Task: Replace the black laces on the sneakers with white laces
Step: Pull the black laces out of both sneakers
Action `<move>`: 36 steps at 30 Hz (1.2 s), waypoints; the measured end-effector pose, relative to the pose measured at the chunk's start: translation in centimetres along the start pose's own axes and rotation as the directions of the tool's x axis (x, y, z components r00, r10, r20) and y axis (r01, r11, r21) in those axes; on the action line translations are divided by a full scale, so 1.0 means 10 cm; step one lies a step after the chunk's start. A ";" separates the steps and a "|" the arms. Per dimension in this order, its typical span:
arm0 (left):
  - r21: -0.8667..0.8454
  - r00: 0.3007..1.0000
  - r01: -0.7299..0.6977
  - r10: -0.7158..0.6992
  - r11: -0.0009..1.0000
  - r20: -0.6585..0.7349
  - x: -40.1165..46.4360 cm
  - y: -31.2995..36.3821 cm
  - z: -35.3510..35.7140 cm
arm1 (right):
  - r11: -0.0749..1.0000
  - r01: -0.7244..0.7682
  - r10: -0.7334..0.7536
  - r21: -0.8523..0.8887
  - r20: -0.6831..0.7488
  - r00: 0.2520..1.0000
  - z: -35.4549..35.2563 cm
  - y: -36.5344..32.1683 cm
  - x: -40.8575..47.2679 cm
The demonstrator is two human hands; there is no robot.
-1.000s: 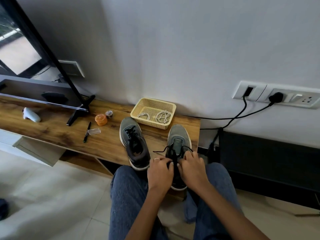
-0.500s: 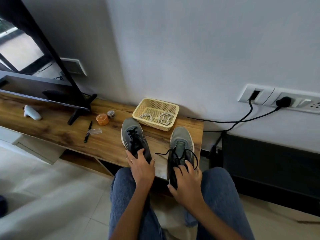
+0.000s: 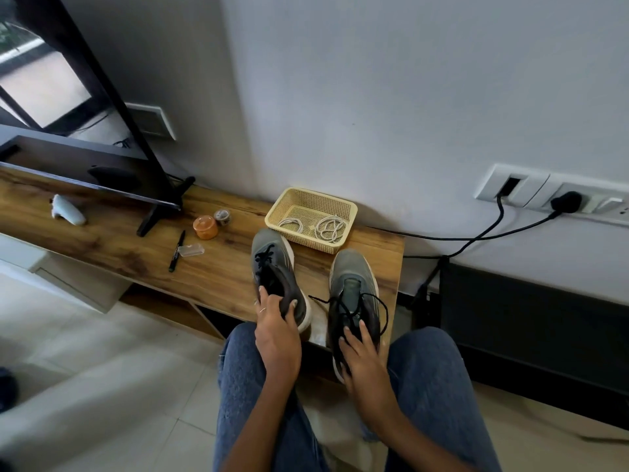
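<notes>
Moved since half a second ago: left hand (image 3: 277, 330), now curled round the heel of the grey mesh left sneaker (image 3: 277, 279), black lace still threaded. Right hand (image 3: 362, 356) grips the grey right sneaker (image 3: 352, 303) overhanging the wooden shelf (image 3: 218, 267), loosened black lace (image 3: 354, 306) trailing. Risk: that lace snags, tipping the shoe; white laces (image 3: 326, 228) wait in the cream plastic basket (image 3: 311, 218).

The left hand (image 3: 277, 330) is covering the left sneaker's (image 3: 277, 277) heel, the right hand (image 3: 362, 356) is hiding the right sneaker's (image 3: 352, 287) heel, and the screen (image 3: 51, 93) is running off the left edge
</notes>
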State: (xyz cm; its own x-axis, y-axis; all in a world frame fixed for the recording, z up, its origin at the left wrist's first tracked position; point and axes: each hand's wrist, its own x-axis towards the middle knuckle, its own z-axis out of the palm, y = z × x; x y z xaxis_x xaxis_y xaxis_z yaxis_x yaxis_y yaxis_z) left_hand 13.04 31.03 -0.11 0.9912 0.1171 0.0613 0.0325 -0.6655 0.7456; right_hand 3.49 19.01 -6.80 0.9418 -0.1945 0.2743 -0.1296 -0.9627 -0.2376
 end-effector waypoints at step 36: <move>-0.060 0.892 -0.447 0.449 0.893 0.044 -0.60 0.53 -0.08 | 0.283 -0.518 0.333 0.807 0.424 0.842 -0.59 0.46 0.66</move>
State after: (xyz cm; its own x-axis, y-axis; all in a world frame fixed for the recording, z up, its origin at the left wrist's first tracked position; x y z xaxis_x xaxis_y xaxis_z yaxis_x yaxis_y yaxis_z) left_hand 7.17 27.44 4.01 0.9046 -0.2271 0.3607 -0.4215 -0.6020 0.6782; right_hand 7.30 12.20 -0.57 0.8817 -0.4046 -0.2428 -0.2739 -0.0199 -0.9616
